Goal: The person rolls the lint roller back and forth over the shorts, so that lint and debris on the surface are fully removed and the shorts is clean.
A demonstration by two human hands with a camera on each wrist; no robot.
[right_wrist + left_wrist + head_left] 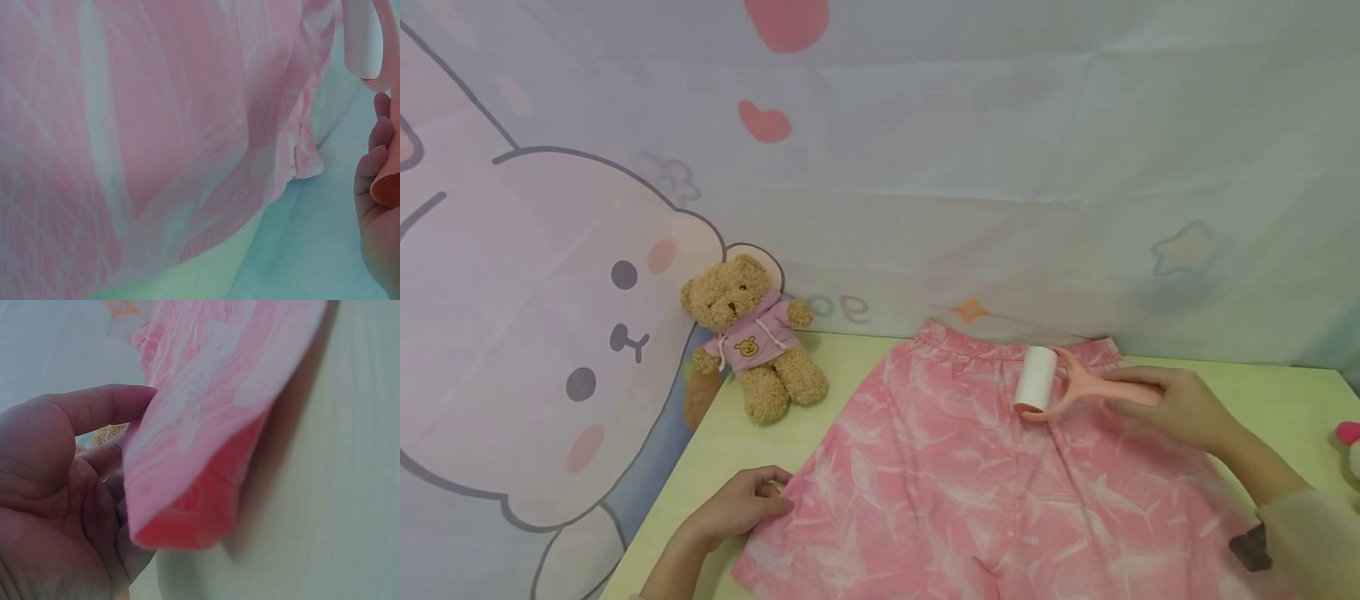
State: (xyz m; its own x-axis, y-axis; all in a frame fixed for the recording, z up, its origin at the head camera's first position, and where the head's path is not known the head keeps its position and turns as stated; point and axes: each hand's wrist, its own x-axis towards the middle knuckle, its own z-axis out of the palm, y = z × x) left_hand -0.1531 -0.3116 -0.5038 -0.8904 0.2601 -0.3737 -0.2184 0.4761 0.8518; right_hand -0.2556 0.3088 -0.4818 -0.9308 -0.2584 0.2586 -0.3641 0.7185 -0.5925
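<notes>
Pink shorts (940, 450) with a white pattern lie spread on the table, the gathered waistband at the far side. In my right hand (1180, 408) I grip the peach handle of a lint roller (1036, 379). Its white roll is over the upper part of the shorts, just below the waistband; whether it touches the cloth I cannot tell. My left hand (737, 504) pinches the left side edge of the shorts near the hem. The left wrist view shows the thumb on the cloth (194, 437) and the hem's opening gaping; the fingertips behind are hidden.
A teddy bear (748, 333) in a pink hoodie sits at the table's back left corner, against a printed backdrop (962, 167). Part of a pink and white object (1348, 437) shows at the right edge. The pale green table (722, 442) extends around the shorts.
</notes>
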